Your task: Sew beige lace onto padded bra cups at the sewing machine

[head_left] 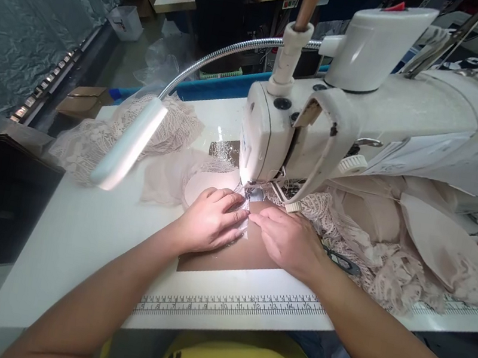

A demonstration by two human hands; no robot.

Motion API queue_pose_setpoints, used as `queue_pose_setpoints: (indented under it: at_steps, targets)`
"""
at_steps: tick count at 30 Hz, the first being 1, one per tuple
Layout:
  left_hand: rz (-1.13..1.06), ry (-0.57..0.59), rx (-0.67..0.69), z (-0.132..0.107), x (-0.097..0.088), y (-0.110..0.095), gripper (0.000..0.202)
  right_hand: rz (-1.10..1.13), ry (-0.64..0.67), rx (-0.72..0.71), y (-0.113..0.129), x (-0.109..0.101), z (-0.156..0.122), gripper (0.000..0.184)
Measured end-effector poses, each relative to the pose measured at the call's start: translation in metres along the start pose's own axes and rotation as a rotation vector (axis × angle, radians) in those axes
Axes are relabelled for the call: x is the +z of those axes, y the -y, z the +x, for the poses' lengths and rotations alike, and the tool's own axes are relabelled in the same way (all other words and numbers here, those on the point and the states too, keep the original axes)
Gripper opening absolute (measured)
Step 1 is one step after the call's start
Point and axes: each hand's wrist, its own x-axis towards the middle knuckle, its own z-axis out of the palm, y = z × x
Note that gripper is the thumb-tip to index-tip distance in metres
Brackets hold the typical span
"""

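My left hand lies palm down on beige lace fabric, its fingers stretched toward the needle area of a white sewing machine. A padded bra cup shows just beyond that hand. From the other side, my right hand pinches the edge of the lace between thumb and forefinger, its other fingers curled under. The presser foot is partly hidden by the machine head and my fingers. Beneath both hands is a brown plate set in the white table.
A lit gooseneck lamp hangs over a lace pile at left. More lace and cups heap up at right, beside dark snips. A printed ruler runs along the front edge. Another person sits at a table behind.
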Motion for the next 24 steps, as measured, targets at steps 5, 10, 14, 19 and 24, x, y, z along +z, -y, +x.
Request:
queue_pose_setpoints:
  at_steps: [5,10,14,19,24]
  targets:
    - [-0.012,-0.004,-0.005,-0.0007,0.0012,0.0001,0.039,0.025,0.064,-0.1,0.0028,-0.0026,-0.0008,0.03]
    - [-0.058,-0.031,0.007,-0.0019,-0.0003,0.0018,0.037,-0.035,0.104,-0.15,0.0043,-0.0028,-0.0013,0.028]
    - [-0.115,-0.051,0.006,-0.0043,-0.0022,0.0029,0.03,-0.01,0.093,-0.136,0.0039,-0.0021,-0.0011,0.028]
    - [-0.114,-0.03,-0.057,-0.0037,-0.0024,0.0012,0.026,0.071,0.032,-0.079,0.0024,-0.0019,-0.0018,0.029]
    - [-0.208,-0.05,-0.069,-0.0028,-0.004,0.0011,0.026,0.125,-0.024,-0.098,0.0038,-0.0029,-0.0019,0.03]
